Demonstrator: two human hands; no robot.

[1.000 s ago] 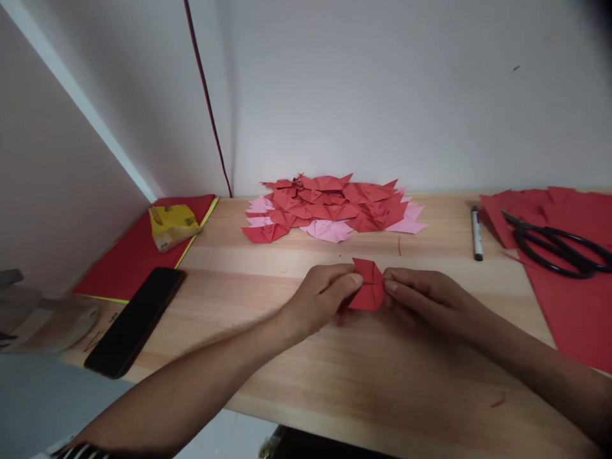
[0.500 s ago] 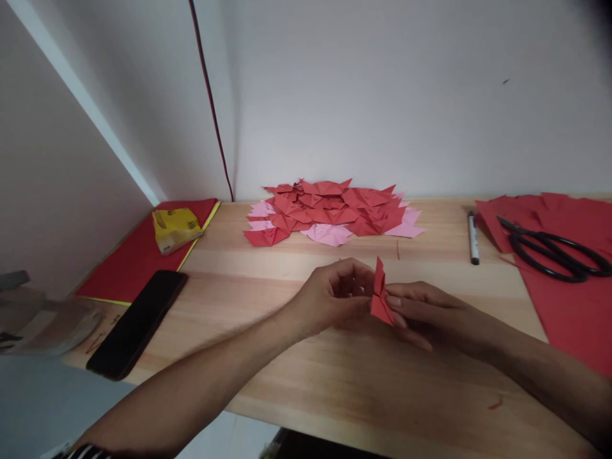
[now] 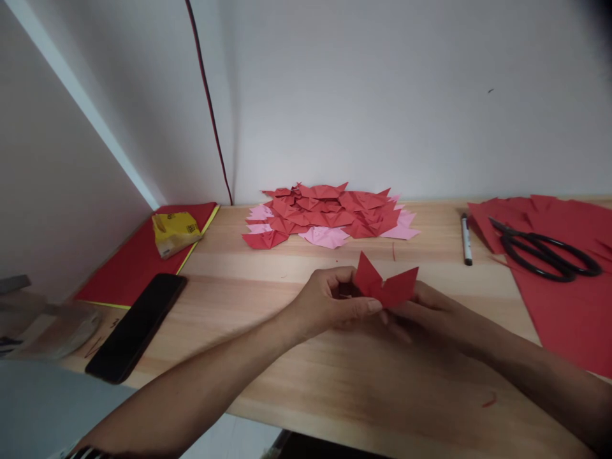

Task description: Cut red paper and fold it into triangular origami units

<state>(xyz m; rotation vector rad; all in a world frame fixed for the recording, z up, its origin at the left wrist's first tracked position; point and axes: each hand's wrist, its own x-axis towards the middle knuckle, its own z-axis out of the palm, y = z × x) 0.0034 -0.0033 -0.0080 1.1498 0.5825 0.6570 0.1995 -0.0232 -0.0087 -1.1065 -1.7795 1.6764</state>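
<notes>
From where I stand, the folded red paper [image 3: 399,288] opens upward in a wide V: one sharp tip points up and slightly left, the other up and out to the right, with a notch between them. Its longer direction runs from side to side, sloping a little down toward the right. It is held up above the near part of the tabletop [image 3: 315,376], in front of the pile of folded paper pieces [image 3: 325,213].

Both forearms reach in from the near edge and meet at the paper. The left hand [image 3: 329,303] pinches its lower left part, thumb laid flat across the near face and fingers curled behind. The right hand [image 3: 430,309] is at the right side, mostly behind the paper, with some fingers showing below; I cannot tell whether it pinches or only props it.

The paper is plain matte red, with crisp straight edges on both flaps. The left flap looks slightly darker than the right, and the bottom is partly covered by the thumb.

To the right lie a marker pen [image 3: 466,240] and black-handled scissors [image 3: 549,252] on red paper sheets [image 3: 568,319]; to the left, a black phone [image 3: 137,328].
</notes>
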